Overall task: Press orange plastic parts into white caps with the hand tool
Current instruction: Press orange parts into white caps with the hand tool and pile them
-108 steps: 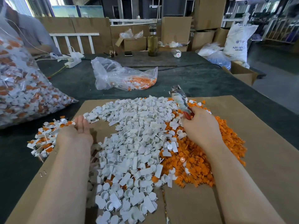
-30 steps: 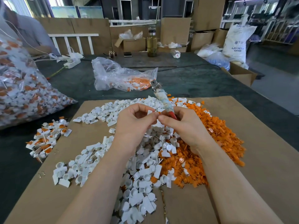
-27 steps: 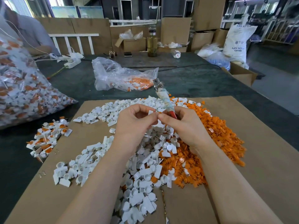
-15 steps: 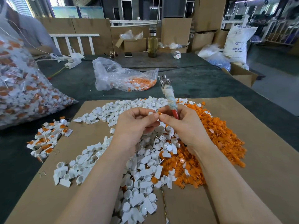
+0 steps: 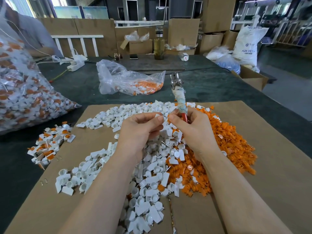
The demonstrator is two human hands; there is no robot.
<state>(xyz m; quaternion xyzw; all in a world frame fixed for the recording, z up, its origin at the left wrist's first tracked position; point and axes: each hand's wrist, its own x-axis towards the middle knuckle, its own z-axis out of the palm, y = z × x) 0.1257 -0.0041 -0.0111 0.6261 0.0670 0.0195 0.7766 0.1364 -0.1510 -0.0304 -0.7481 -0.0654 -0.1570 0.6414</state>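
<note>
Both hands raised over the middle of the heap, fingertips almost meeting. Left hand [image 5: 140, 130] curled, pinching a small white cap [image 5: 159, 117] between thumb and forefinger. Right hand [image 5: 194, 130] closed round the red grip of the hand tool [image 5: 179, 97]; thumb and forefinger also pinched right beside the cap, likely on an orange piece, too small to tell.

Key relation: cap sits just left of the right fingertips, near touching, held above the pile of white caps [image 5: 148, 174]. Tool's long axis runs up and away from the right hand, nearly upright, metal head at the far top, rag-wrapped shaft below it. Head well apart from the cap, so tool needs swinging down before any pressing. Right hand nearer the loose orange parts [image 5: 228, 146], heaped on its side of the cardboard sheet [image 5: 278, 174]; left hand nearer the white ones.

Versus half a second ago: hands in much the same spot, tool tipped slightly more upright. Versus 3.6 s ago: left hand come in from the small pile of finished pieces [image 5: 49, 144] at the left edge, right hand lifted off the orange heap.

Behind on the desk [image 5: 211, 88]: clear bag [image 5: 128, 80] with orange bits, bigger bag [image 5: 25, 92] at left.
</note>
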